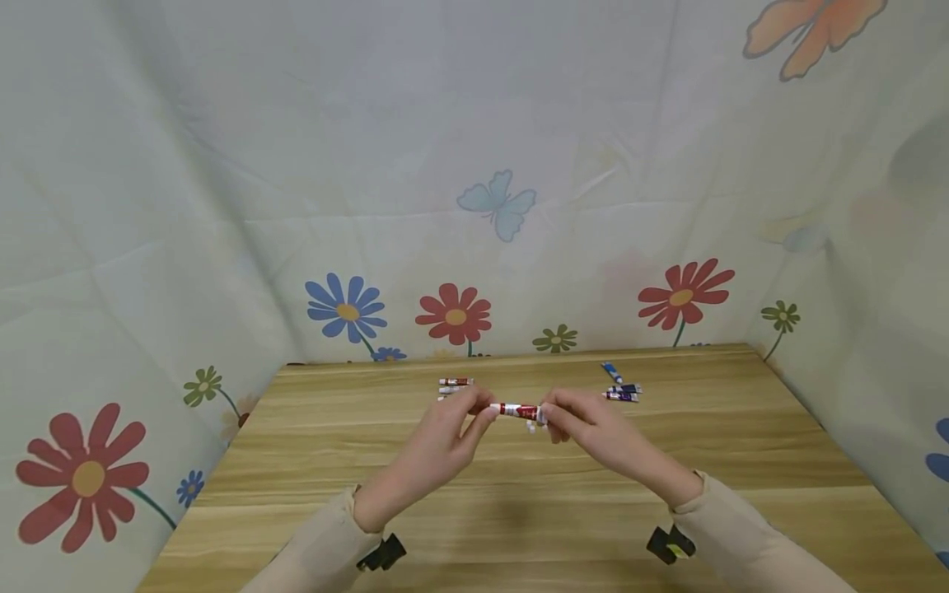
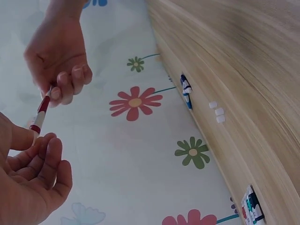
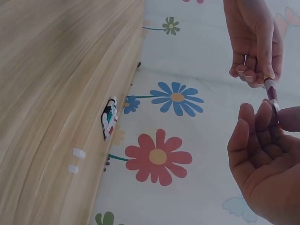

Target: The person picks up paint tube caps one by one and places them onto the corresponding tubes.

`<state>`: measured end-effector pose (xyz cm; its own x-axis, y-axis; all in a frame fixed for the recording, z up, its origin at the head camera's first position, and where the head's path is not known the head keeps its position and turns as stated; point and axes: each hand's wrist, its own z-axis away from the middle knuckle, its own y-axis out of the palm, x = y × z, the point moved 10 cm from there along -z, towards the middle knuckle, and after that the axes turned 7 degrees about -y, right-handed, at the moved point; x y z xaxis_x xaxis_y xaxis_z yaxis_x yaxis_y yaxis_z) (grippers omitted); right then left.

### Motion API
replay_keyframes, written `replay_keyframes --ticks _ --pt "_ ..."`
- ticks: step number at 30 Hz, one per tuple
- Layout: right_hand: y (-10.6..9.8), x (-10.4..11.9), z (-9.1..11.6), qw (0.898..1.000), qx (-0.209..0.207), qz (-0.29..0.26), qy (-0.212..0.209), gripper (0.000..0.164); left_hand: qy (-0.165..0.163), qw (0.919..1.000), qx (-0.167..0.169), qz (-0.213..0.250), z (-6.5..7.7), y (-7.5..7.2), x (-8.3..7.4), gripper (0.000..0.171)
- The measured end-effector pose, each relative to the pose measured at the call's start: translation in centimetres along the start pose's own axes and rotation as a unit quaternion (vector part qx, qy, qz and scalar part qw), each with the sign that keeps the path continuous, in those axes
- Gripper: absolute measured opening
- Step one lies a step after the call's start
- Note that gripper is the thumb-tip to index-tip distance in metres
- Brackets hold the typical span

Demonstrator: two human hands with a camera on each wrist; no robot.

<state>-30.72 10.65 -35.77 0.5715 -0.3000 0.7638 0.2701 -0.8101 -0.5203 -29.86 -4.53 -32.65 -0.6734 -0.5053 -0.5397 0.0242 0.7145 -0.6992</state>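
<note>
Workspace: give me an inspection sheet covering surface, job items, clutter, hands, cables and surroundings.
Surface: table, wood-grained.
Job items: red tube, held up over the table between both hands.
Clutter: three tubes at the far right; more tubes left of centre, partly hidden by the left hand in the head view; at least three small white pieces on the table.
Hands: left hand pinches one end of the red tube, right hand the other.
Cables: nothing seen.
Surroundings: pale sheet printed with flowers and butterflies, behind the table and at both sides.
</note>
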Motion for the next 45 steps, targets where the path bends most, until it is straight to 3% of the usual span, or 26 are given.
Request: replay_keyframes --ticks 9,24,36,41,45 --pt "0.4 0.0 -0.1 0.999 0.013 -0.018 0.026 0.023 0.02 0.9994 -0.01 -0.025 0.1 -0.1 -0.4 0.006" --pt "0.7 -0.6 -0.3 0.997 0.021 -0.048 0.049 0.028 0.039 0.9985 -0.025 -0.029 0.1 -0.3 -0.5 0.006" --pt "1.1 -0.8 -0.2 0.996 0.021 -0.072 0.051 0.031 0.024 0.9996 -0.014 -0.002 0.4 -0.2 -0.2 0.005" --pt "1.0 -1.2 -0.1 0.997 0.013 -0.052 0.054 0.032 0.024 0.9993 -0.027 0.001 0.5 -0.3 0.3 0.007" --pt "0.6 -1.6 -0.1 0.998 -0.007 -0.045 0.053 0.03 0.005 0.9991 -0.043 0.001 0.4 -0.7 1.1 0.009"
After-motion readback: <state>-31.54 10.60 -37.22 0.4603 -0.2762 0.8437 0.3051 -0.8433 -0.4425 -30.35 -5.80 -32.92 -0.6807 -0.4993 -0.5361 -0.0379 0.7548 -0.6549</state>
